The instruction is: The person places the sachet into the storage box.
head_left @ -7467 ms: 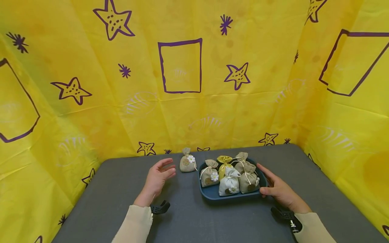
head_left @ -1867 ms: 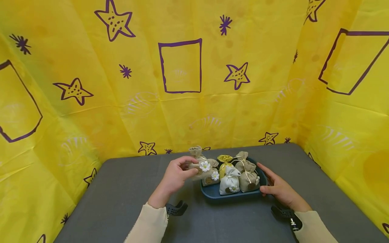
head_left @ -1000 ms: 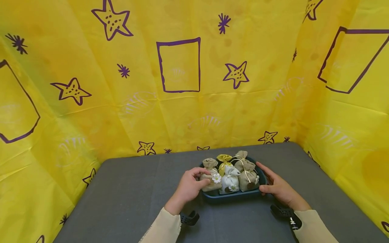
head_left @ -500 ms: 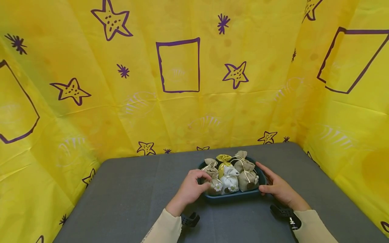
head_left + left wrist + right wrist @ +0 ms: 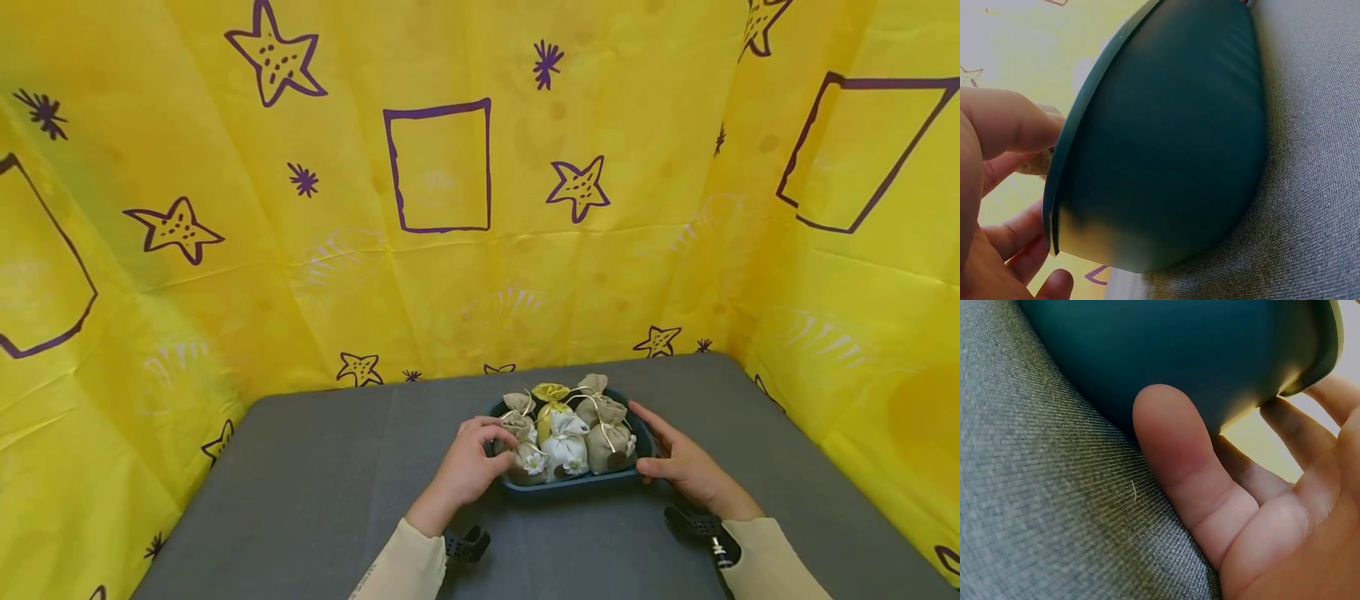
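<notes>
A dark blue oval tray (image 5: 585,483) holds several small drawstring pouches. My left hand (image 5: 465,462) is at the tray's left end, its curled fingers and thumb at the neck of the front-left beige pouch (image 5: 527,471), which has a white flower. In the left wrist view a bit of that pouch (image 5: 1038,164) shows beside the fingers, past the tray wall (image 5: 1172,125). My right hand (image 5: 693,475) grips the tray's right end. The right wrist view shows its thumb (image 5: 1172,431) against the outer wall and the other fingers curving round the end.
Beside the held pouch stand a white pouch (image 5: 566,446) and, behind, a yellow pouch (image 5: 551,398). Another beige pouch (image 5: 517,404) is at the back left, two more on the right. The grey table (image 5: 337,467) backs onto a yellow printed cloth (image 5: 450,292).
My left hand has taken the beige pouch from the table left of the tray, carried it right and lowered it into the tray's front-left corner. The right hand has kept its grip.
</notes>
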`<move>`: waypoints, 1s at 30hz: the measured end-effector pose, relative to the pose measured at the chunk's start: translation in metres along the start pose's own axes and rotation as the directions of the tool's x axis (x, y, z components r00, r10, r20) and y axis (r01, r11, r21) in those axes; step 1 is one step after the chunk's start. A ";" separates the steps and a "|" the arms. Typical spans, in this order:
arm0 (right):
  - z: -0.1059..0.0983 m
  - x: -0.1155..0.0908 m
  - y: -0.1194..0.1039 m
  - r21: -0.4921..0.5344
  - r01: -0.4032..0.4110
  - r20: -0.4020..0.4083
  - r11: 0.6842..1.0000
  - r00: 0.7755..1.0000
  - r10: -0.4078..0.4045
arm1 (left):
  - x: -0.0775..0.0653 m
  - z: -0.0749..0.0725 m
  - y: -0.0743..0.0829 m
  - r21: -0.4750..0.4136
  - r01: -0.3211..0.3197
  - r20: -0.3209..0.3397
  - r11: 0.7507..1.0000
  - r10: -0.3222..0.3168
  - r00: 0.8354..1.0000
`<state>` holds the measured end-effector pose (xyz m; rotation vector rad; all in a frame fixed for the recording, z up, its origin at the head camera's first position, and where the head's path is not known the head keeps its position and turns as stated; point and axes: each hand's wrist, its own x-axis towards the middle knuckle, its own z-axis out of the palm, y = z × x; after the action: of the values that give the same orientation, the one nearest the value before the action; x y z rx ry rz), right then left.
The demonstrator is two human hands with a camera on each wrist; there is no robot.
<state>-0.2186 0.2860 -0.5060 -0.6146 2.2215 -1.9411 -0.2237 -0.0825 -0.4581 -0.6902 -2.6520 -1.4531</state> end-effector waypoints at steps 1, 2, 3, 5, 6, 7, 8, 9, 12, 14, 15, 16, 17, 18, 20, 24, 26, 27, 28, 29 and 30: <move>0.000 0.001 0.000 0.001 -0.002 -0.001 1.000 1.000 0.002 | 0.000 0.000 0.000 0.003 -0.004 0.002 1.000 0.004 1.000; 0.000 0.001 0.001 0.001 -0.002 -0.002 1.000 1.000 0.002 | 0.000 -0.001 0.000 0.005 -0.004 0.004 1.000 0.004 1.000; -0.001 0.002 0.001 0.001 -0.002 -0.002 1.000 1.000 0.002 | 0.001 -0.001 0.000 0.005 -0.003 0.005 1.000 0.003 1.000; -0.001 0.003 0.002 0.002 -0.003 -0.003 1.000 1.000 0.003 | 0.001 -0.001 -0.001 0.005 -0.005 0.008 1.000 0.005 1.000; -0.002 0.003 0.003 0.002 -0.003 -0.004 1.000 1.000 0.004 | 0.001 -0.001 -0.001 0.005 -0.009 0.008 1.000 0.009 1.000; -0.003 0.003 0.003 0.003 -0.005 -0.005 1.000 1.000 0.005 | 0.001 -0.001 -0.001 0.006 -0.015 0.008 1.000 0.015 1.000; -0.003 0.003 0.003 0.001 -0.005 -0.007 1.000 1.000 0.005 | 0.001 -0.002 -0.001 0.001 -0.015 0.008 1.000 0.015 1.000; -0.003 0.002 0.004 0.000 -0.006 -0.010 1.000 1.000 0.006 | 0.002 -0.002 -0.001 -0.003 -0.015 0.008 1.000 0.015 1.000; -0.004 0.002 0.004 -0.003 -0.012 -0.017 1.000 1.000 0.012 | 0.001 -0.005 -0.001 -0.016 -0.002 0.006 1.000 0.002 1.000; -0.003 0.001 0.003 -0.003 -0.016 -0.018 1.000 1.000 0.016 | -0.001 -0.007 0.000 -0.013 0.016 0.005 1.000 -0.016 1.000; -0.003 0.000 0.003 -0.002 -0.017 -0.018 1.000 1.000 0.017 | -0.003 -0.009 0.000 -0.007 0.028 0.004 1.000 -0.028 1.000; -0.003 0.000 0.003 0.000 -0.018 -0.018 1.000 1.000 0.018 | -0.005 -0.011 0.001 0.010 0.034 0.000 0.999 -0.033 0.999; -0.003 0.000 0.003 0.003 -0.019 -0.017 1.000 1.000 0.019 | -0.007 -0.013 0.003 0.034 0.037 -0.005 0.999 -0.036 0.999; -0.002 -0.001 0.003 0.003 -0.019 -0.017 1.000 1.000 0.019 | -0.009 -0.016 0.004 0.064 0.044 -0.009 0.997 -0.043 0.999; -0.001 0.000 0.003 0.008 -0.019 -0.015 1.000 1.000 0.019 | -0.012 -0.023 0.007 0.139 0.059 -0.025 0.989 -0.057 0.998; -0.001 0.002 0.004 0.008 -0.018 -0.014 1.000 1.000 0.018 | -0.015 -0.033 0.007 0.283 0.125 -0.088 0.951 -0.104 0.991; 0.000 0.002 0.004 0.007 -0.026 -0.015 1.000 1.000 0.026 | -0.016 -0.035 0.005 0.331 0.176 -0.125 0.927 -0.141 0.982; -0.001 0.002 0.004 0.003 -0.032 -0.017 0.999 0.999 0.032 | -0.016 -0.036 0.005 0.355 0.203 -0.140 0.913 -0.163 0.977; -0.001 0.001 0.003 -0.006 -0.041 -0.018 0.999 0.999 0.041 | -0.017 -0.037 0.004 0.376 0.230 -0.154 0.898 -0.184 0.971; -0.001 0.000 0.001 -0.016 -0.054 -0.016 0.998 0.998 0.054 | -0.017 -0.039 0.004 0.397 0.253 -0.162 0.882 -0.204 0.965; -0.001 -0.001 -0.001 -0.034 -0.069 -0.013 0.997 0.998 0.068 | -0.018 -0.040 0.004 0.420 0.275 -0.169 0.865 -0.223 0.960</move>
<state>-0.2174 0.2869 -0.5050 -0.5253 2.2562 -1.8827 -0.2130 -0.1195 -0.4368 -0.2193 -2.9009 -0.8312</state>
